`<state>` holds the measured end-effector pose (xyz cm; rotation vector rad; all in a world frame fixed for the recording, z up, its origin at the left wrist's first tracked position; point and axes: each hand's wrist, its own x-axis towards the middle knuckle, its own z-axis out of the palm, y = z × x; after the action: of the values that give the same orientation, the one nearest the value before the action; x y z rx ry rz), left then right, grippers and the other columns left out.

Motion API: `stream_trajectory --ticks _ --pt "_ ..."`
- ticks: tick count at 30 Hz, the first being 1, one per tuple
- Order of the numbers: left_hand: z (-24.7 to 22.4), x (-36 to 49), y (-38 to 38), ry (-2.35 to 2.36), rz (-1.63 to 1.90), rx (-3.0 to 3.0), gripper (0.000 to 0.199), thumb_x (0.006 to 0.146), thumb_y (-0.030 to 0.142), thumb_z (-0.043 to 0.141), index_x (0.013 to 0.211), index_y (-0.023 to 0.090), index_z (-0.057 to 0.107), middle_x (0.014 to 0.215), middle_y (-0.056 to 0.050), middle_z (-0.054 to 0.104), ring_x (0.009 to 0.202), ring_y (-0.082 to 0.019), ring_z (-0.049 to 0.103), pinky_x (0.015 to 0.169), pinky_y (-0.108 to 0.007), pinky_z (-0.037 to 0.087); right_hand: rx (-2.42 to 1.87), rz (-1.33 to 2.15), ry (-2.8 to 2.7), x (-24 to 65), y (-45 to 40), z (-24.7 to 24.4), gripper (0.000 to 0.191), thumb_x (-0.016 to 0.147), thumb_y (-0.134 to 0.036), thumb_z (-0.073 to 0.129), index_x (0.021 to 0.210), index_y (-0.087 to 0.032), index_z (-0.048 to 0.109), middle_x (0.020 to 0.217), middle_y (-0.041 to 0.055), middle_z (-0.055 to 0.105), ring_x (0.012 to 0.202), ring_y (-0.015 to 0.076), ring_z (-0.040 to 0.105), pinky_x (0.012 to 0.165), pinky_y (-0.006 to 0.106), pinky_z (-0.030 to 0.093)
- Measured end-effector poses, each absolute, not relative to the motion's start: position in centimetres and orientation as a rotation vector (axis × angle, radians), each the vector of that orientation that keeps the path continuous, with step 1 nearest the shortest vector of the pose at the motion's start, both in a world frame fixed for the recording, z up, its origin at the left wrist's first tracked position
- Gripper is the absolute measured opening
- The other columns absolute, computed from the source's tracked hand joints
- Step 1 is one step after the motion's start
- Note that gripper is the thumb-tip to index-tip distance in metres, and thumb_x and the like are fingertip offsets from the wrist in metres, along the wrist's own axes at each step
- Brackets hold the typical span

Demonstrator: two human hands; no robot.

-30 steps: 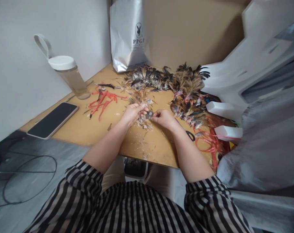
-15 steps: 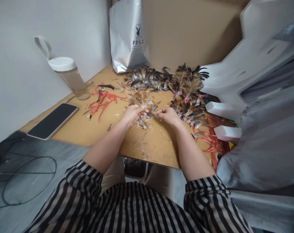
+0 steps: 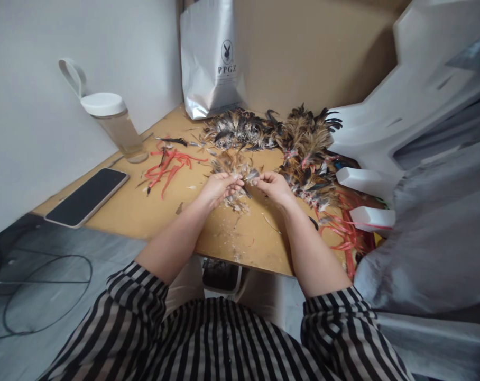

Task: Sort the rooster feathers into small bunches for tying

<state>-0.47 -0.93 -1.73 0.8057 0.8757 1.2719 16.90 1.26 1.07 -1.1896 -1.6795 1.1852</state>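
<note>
Over the middle of the brown table (image 3: 145, 222), my left hand (image 3: 223, 189) is closed in a pinch on a feather, its fingers curled together. Just to its right, my right hand (image 3: 272, 186) pinches a small greyish feather (image 3: 253, 173) between thumb and forefinger. The fingertips of both hands are a short way apart. A loose pile of light brown feathers (image 3: 236, 203) lies beneath and behind my left hand, partly covered by it. Fine white fluff is scattered on the table in front of the hands.
Dark and brown feather bundles (image 3: 240, 129) line the back, with more (image 3: 311, 185) at the right. Red strips (image 3: 168, 166) lie left, others (image 3: 345, 233) right. A phone (image 3: 87, 197), a lidded bottle (image 3: 121, 132) and a silver bag (image 3: 210, 63) stand or lie around. White panels border the right.
My right hand has shifted slightly, and the feather at its fingertips now shows near my left hand's fingers. My left hand has barely moved.
</note>
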Motion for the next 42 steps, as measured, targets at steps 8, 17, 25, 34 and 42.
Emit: stream_trajectory --ticks 8,17,25,34,42 --pt "-1.2 0.1 -1.4 1.038 1.252 0.925 0.017 0.070 0.022 0.066 0.068 0.006 0.061 0.062 -0.007 0.064 0.046 -0.006 0.054 0.042 -0.015 0.039 -1.241 0.783 -1.910 16.5 0.9 0.7 0.018 0.066 -0.032 0.053 0.062 -0.015 0.055 0.053 -0.0030 0.050 0.050 0.0077 0.040 0.047 0.020 0.029" --pt "-0.7 0.8 -2.1 1.113 1.175 1.029 0.021 0.072 0.024 0.064 0.063 0.006 0.061 0.053 -0.006 0.061 0.044 -0.006 0.052 0.044 -0.017 0.040 -1.287 0.548 -1.973 16.0 0.7 0.2 0.015 0.065 -0.027 0.048 0.059 -0.014 0.053 0.051 -0.0026 0.047 0.049 0.0079 0.038 0.046 0.020 0.027" --pt "-1.4 1.1 -1.8 1.090 1.173 1.039 0.023 0.072 0.025 0.065 0.062 0.006 0.060 0.058 -0.007 0.062 0.047 -0.008 0.056 0.045 -0.017 0.043 -1.353 0.528 -1.905 15.2 0.5 -0.2 0.014 0.063 -0.025 0.048 0.061 -0.014 0.057 0.054 -0.0014 0.051 0.049 0.0085 0.039 0.049 0.021 0.029" --pt "-1.5 1.3 -1.8 1.104 1.131 1.059 0.021 0.072 0.022 0.065 0.061 0.006 0.059 0.055 -0.006 0.061 0.045 -0.008 0.056 0.045 -0.018 0.044 -1.338 0.486 -1.895 15.0 0.3 -0.3 0.011 0.063 -0.024 0.050 0.062 -0.015 0.057 0.055 -0.0006 0.055 0.051 0.0100 0.044 0.051 0.023 0.031" --pt "-1.1 0.9 -1.7 1.059 1.191 0.934 0.015 0.075 0.013 0.060 0.063 0.005 0.059 0.053 -0.006 0.061 0.044 -0.006 0.054 0.045 -0.016 0.042 -1.124 1.306 -1.485 15.0 0.9 -0.4 0.014 0.059 -0.028 0.062 0.062 -0.015 0.057 0.050 -0.0018 0.055 0.043 0.0079 0.045 0.046 0.021 0.034"
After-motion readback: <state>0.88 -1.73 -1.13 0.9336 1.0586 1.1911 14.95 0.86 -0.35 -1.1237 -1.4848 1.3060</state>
